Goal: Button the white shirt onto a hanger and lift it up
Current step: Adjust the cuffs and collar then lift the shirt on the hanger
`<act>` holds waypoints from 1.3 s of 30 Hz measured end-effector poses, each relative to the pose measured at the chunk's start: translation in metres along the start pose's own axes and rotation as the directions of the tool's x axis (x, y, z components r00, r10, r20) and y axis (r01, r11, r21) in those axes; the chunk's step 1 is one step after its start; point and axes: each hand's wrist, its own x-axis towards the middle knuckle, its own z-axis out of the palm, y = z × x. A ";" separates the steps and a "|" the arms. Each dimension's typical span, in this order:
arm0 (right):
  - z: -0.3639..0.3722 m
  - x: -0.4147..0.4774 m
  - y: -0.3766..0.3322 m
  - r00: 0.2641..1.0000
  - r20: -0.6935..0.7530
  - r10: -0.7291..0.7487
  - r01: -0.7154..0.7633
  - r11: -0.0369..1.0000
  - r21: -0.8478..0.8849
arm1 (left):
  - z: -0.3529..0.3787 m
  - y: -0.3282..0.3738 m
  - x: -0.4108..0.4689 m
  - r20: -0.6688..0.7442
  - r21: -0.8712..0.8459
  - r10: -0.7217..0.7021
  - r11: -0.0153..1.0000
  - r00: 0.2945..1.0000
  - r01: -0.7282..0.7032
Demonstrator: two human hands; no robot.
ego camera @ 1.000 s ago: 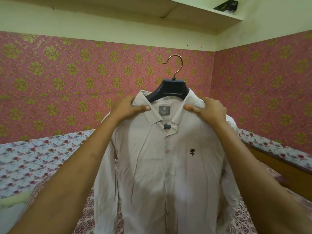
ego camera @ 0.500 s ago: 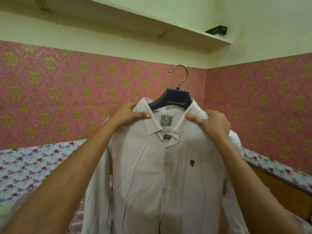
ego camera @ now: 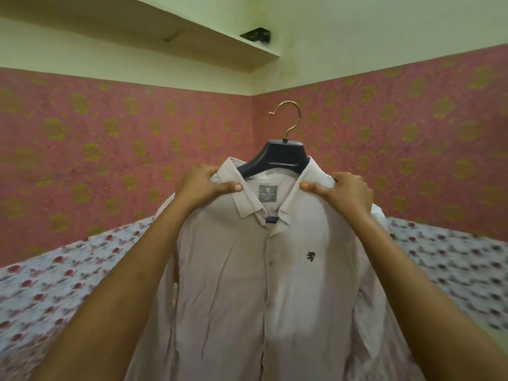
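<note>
Shirt, buttoned on its hanger, has risen higher than a second ago, clear above the bed; left hand and right hand each pinch a shoulder, so the lift looks nearly done.

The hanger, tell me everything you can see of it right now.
The hanger has a dark, plastic-looking body with a broad flat neck and a thin brass-coloured metal hook, its open end pointing left. It stands upright inside the collar of the white shirt, its arms hidden under the fabric. A small dark piece shows at the collar opening. Left hand and right hand hold the shirt's shoulders; neither visibly touches the bare hanger.
</note>
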 end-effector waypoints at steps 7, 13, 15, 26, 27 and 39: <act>-0.100 -0.030 0.093 0.971 -0.176 0.160 -0.182 0.976 -0.119 | 0.090 0.095 0.020 0.115 -0.162 0.179 0.974 0.977 -0.159; -0.206 -0.063 0.187 0.917 -0.304 0.259 -0.328 0.923 -0.202 | 0.182 0.215 0.013 0.209 -0.274 0.346 0.919 0.914 -0.285; -0.249 -0.079 0.221 0.895 -0.341 0.287 -0.377 0.896 -0.234 | 0.216 0.263 0.004 0.238 -0.313 0.389 0.898 0.890 -0.309; -0.455 -0.138 0.377 0.776 -0.513 0.366 -0.577 0.740 -0.345 | 0.381 0.506 -0.048 0.293 -0.536 0.570 0.763 0.768 -0.362; -0.469 -0.142 0.388 0.767 -0.525 0.369 -0.590 0.727 -0.351 | 0.392 0.525 -0.052 0.302 -0.552 0.589 0.749 0.750 -0.366; -0.573 -0.119 0.565 0.650 -0.660 0.377 -0.709 0.612 -0.350 | 0.560 0.703 -0.034 0.317 -0.563 0.655 0.712 0.686 -0.419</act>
